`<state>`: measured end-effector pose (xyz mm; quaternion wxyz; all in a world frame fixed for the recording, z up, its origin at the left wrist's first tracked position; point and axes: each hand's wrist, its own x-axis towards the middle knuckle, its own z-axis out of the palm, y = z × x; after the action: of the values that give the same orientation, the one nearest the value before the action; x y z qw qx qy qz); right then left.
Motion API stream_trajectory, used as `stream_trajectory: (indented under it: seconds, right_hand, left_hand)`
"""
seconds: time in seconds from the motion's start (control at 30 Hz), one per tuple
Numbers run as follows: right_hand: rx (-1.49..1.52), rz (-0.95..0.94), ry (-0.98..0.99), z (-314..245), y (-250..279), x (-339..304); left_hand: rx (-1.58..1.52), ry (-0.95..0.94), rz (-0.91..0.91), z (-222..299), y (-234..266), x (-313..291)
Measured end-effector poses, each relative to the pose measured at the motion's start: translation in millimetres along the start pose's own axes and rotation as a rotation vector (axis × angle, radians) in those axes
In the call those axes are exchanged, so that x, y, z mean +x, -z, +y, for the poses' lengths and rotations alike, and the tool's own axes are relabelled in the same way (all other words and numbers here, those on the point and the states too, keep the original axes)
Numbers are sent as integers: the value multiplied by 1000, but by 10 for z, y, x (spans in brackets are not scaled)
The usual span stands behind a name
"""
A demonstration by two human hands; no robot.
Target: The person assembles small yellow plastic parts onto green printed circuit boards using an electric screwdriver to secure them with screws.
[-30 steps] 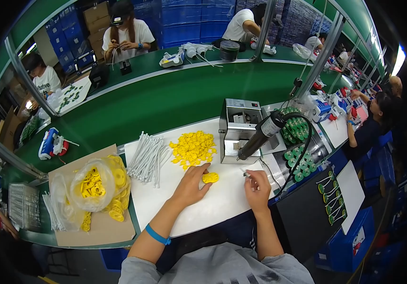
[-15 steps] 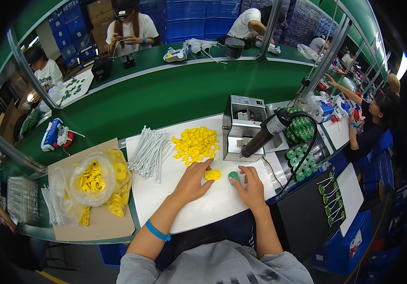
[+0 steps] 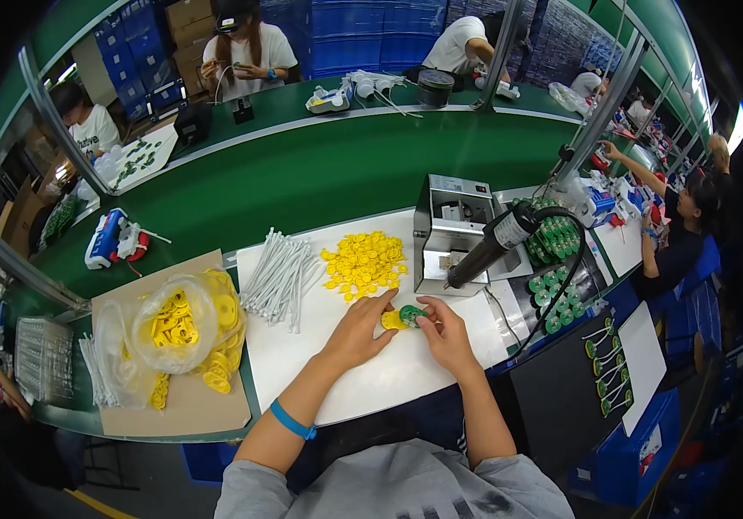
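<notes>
The left hand (image 3: 356, 333) is resting on the white tabletop (image 3: 371, 381) near the middle of its front half, its fingertips pinching a small yellow disc (image 3: 392, 321), while the right hand (image 3: 446, 333) is closing its fingers on a small green disc (image 3: 411, 315) that is touching the yellow one. Toward the tabletop's far edge a heap of yellow discs (image 3: 364, 262) is lying beside a bundle of white cable ties (image 3: 280, 278), and a grey metal machine (image 3: 451, 233) is standing at the far right corner.
</notes>
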<state>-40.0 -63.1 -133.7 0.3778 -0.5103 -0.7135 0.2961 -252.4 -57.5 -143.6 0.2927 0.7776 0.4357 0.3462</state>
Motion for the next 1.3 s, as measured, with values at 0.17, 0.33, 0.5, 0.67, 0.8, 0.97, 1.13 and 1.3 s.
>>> stream_trajectory:
  seconds: [0.17, 0.33, 0.5, 0.67, 0.8, 0.97, 1.13, 1.3]
  right_hand:
    - [519, -54, -200, 136, -162, 69]
    - [412, -22, -225, 108, -194, 81]
    - [124, 102, -83, 115, -175, 81]
    - [609, -154, -357, 121, -65, 52]
    - [663, -70, -353, 108, -99, 16]
    - [615, -58, -279, 128, -106, 5]
    - [607, -71, -261, 85, -96, 17]
    - [627, -100, -306, 77, -29, 33]
  left_hand:
    - [-20, -26, -3, 45, 17, -20]
    - [-68, -43, 5, 95, 18, -51]
    - [-128, -36, 49, 123, 15, -46]
    - [-261, 2, 128, 163, -87, -47]
    - [-561, 192, 117, 157, -135, -39]
    - [-875, 462, -95, 21, -49, -10]
    - [-939, 409, -86, -49, -102, -4]
    - [-935, 399, -75, -53, -150, 18]
